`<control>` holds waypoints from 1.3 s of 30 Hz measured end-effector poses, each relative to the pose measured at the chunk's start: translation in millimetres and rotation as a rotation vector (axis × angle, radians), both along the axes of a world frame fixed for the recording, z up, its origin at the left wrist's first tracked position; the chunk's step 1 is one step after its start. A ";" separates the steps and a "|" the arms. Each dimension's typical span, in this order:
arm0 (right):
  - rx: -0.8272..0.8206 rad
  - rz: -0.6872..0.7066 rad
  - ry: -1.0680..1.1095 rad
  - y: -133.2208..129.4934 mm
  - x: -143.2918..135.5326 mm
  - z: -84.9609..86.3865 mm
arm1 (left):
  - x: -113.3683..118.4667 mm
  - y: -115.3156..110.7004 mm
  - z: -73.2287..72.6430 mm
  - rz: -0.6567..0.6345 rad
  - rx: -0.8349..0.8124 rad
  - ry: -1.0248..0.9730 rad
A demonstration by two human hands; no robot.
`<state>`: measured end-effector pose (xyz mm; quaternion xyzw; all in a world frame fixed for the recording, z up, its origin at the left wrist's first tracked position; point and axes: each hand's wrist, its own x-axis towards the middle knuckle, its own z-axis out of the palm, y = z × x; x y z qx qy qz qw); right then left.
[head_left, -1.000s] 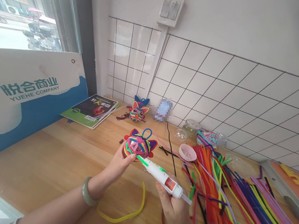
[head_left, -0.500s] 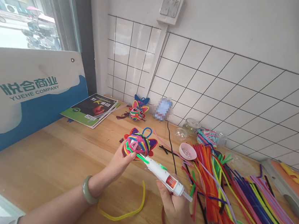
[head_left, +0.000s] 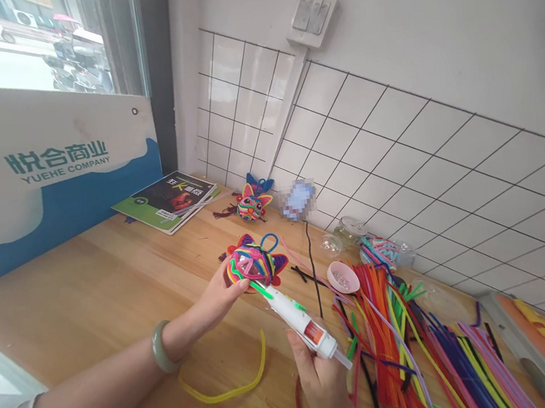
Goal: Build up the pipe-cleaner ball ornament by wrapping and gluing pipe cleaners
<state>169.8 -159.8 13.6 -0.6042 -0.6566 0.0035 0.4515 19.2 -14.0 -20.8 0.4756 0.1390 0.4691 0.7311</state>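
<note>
My left hand [head_left: 224, 292] is closed on a round, multicoloured pipe-cleaner ornament [head_left: 259, 258] with pointed purple and red ears and a blue loop on top. In my right hand [head_left: 320, 373] is a white glue gun [head_left: 294, 317], gripped from below. Its green nozzle end meets the lower left side of the ornament, by my left thumb; the exact tip is hard to make out. A clear glue stick pokes out of the gun's back end.
Bundles of pipe cleaners [head_left: 391, 341] cover the table's right side, beside a pink bowl [head_left: 343, 277]. A yellow pipe cleaner [head_left: 226, 395] curves below my left forearm. Behind are a finished-looking ornament [head_left: 251, 206], magazines [head_left: 167, 200], a blurred phone [head_left: 298, 199] and a wall grid.
</note>
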 end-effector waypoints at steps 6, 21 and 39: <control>0.035 -0.007 -0.013 0.4 0.9 -0.1 | 0.2 -0.6 4.3 0.009 -0.018 -0.003; 0.038 0.010 0.017 0.6 -0.8 3.9 | 1.3 1.1 -3.8 0.008 -0.046 -0.026; -0.290 0.121 0.733 5.3 19.9 -2.2 | -0.4 -1.5 8.7 -0.083 -0.074 -0.078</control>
